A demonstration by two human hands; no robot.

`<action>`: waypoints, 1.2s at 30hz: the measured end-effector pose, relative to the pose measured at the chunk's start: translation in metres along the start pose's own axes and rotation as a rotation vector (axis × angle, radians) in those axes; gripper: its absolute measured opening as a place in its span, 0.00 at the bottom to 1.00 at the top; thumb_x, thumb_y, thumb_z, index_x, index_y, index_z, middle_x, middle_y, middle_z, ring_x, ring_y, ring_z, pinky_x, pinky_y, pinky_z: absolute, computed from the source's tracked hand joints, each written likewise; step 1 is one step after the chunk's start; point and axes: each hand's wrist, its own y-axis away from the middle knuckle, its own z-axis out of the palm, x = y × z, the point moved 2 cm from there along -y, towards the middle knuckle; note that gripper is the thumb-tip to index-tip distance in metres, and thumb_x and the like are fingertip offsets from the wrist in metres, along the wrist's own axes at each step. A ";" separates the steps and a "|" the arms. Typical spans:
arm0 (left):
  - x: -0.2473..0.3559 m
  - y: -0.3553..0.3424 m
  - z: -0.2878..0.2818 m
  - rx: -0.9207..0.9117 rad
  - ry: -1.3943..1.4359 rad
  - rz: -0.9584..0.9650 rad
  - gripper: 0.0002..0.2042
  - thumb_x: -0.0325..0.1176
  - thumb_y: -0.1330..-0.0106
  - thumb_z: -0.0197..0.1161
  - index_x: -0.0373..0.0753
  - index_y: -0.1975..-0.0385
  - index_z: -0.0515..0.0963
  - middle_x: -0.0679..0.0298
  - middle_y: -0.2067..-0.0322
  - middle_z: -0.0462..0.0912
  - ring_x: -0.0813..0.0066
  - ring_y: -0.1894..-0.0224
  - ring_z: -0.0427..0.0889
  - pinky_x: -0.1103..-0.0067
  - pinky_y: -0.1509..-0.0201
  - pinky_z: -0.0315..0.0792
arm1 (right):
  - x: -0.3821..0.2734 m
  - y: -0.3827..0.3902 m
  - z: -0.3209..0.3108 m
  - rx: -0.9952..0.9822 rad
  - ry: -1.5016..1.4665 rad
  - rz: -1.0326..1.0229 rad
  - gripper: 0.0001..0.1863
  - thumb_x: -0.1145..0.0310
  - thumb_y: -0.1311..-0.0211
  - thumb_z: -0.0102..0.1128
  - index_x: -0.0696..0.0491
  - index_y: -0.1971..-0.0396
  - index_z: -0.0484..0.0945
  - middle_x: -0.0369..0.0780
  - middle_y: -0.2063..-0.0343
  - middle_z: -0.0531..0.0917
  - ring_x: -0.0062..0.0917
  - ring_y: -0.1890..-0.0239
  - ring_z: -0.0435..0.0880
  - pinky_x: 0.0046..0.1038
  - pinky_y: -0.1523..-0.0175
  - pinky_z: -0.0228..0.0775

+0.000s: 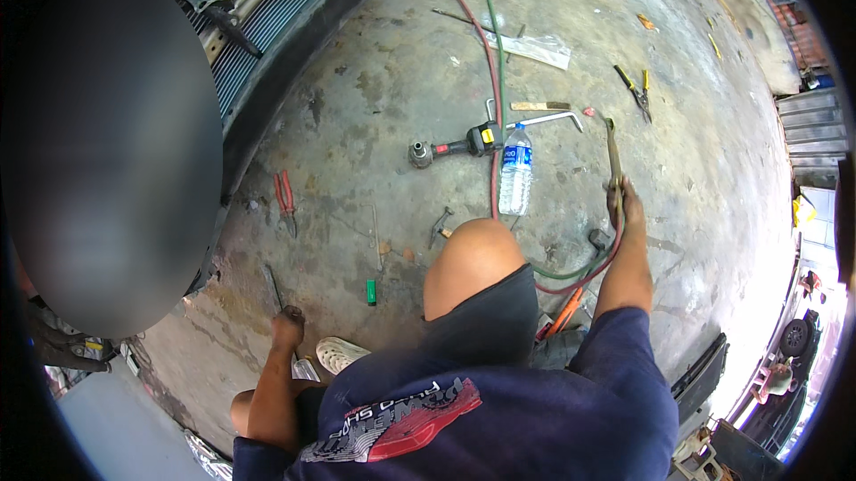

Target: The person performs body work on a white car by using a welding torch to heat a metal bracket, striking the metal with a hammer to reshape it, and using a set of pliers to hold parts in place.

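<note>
My right hand (628, 206) is closed around the handle of a brass-coloured gas torch (613, 148), its tip pointing away from me. Red hose (609, 260) and green hose (571, 275) curve from the handle's lower end toward my knee. On the left, low over the floor, my closed left hand (288, 328) grips a thin dark metal bar (271, 285). Red-handled pliers (284, 203) lie beyond that hand. A green lighter (371, 292) is on the floor to its right. Between my knee and right forearm is an orange-handled tool (565, 310), partly hidden.
Ahead lie a cordless impact wrench (459, 144), a water bottle (515, 169), an L-shaped wrench (551, 117) and yellow-and-black snips (637, 91). A small hammer (440, 225) is by my knee. A vehicle's front end (294, 62) borders the left; a dark blurred oval covers part of it.
</note>
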 end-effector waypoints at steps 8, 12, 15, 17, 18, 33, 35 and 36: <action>0.024 -0.036 0.009 -0.069 -0.048 0.009 0.24 0.46 0.29 0.70 0.34 0.41 0.83 0.39 0.39 0.84 0.44 0.38 0.86 0.61 0.32 0.79 | 0.117 0.041 -0.084 0.317 0.151 0.203 0.29 0.37 0.15 0.44 0.47 0.57 0.83 0.36 0.76 0.84 0.24 0.83 0.75 0.26 0.80 0.68; 0.041 -0.027 0.028 -0.164 -0.232 -0.080 0.36 0.53 0.28 0.70 0.26 0.33 0.74 0.34 0.34 0.79 0.40 0.32 0.81 0.59 0.27 0.75 | 0.137 -0.018 -0.103 0.267 0.197 0.231 0.30 0.42 0.12 0.39 0.49 0.64 0.83 0.30 0.87 0.71 0.27 0.88 0.68 0.29 0.82 0.63; 0.119 -0.007 -0.024 -0.341 -0.093 -0.330 0.40 0.58 0.30 0.70 0.25 0.33 0.74 0.34 0.34 0.79 0.41 0.31 0.81 0.58 0.26 0.75 | 0.117 -0.049 -0.062 0.294 1.639 0.043 0.34 0.41 0.17 0.44 0.59 0.42 0.82 0.51 0.49 0.81 0.43 0.49 0.80 0.43 0.45 0.71; 0.134 0.030 -0.074 -0.318 -0.010 -0.328 0.38 0.57 0.31 0.72 0.29 0.33 0.77 0.38 0.35 0.81 0.43 0.33 0.82 0.57 0.28 0.76 | 0.117 -0.019 0.016 0.347 1.981 -0.089 0.40 0.40 0.21 0.51 0.63 0.29 0.74 0.60 0.30 0.76 0.51 0.27 0.75 0.49 0.23 0.66; 0.094 0.048 -0.051 -0.261 0.023 -0.369 0.35 0.56 0.32 0.72 0.33 0.34 0.80 0.42 0.36 0.83 0.43 0.33 0.82 0.57 0.30 0.77 | 0.137 -0.017 0.048 0.281 1.928 -0.280 0.45 0.39 0.22 0.54 0.65 0.25 0.66 0.60 0.26 0.71 0.52 0.23 0.69 0.47 0.19 0.59; 0.142 0.091 -0.150 -0.118 0.118 -0.079 0.36 0.60 0.28 0.68 0.33 0.33 0.79 0.40 0.39 0.84 0.40 0.34 0.81 0.54 0.31 0.75 | 0.122 -0.022 0.175 -0.448 0.108 0.358 0.39 0.44 0.33 0.73 0.56 0.32 0.75 0.50 0.42 0.85 0.46 0.43 0.86 0.51 0.35 0.79; 0.154 0.087 -0.151 -0.122 0.113 -0.026 0.36 0.60 0.29 0.68 0.33 0.35 0.80 0.41 0.39 0.85 0.41 0.35 0.82 0.54 0.31 0.75 | 0.090 -0.010 0.178 -0.510 0.061 0.255 0.36 0.44 0.33 0.71 0.54 0.35 0.77 0.47 0.44 0.86 0.42 0.45 0.87 0.50 0.39 0.82; 0.159 0.079 -0.148 -0.135 0.119 0.033 0.34 0.59 0.28 0.68 0.32 0.37 0.81 0.41 0.41 0.85 0.40 0.36 0.83 0.54 0.33 0.76 | 0.067 -0.005 0.185 -0.495 0.065 0.186 0.35 0.44 0.32 0.70 0.54 0.36 0.77 0.46 0.46 0.87 0.41 0.46 0.88 0.49 0.40 0.83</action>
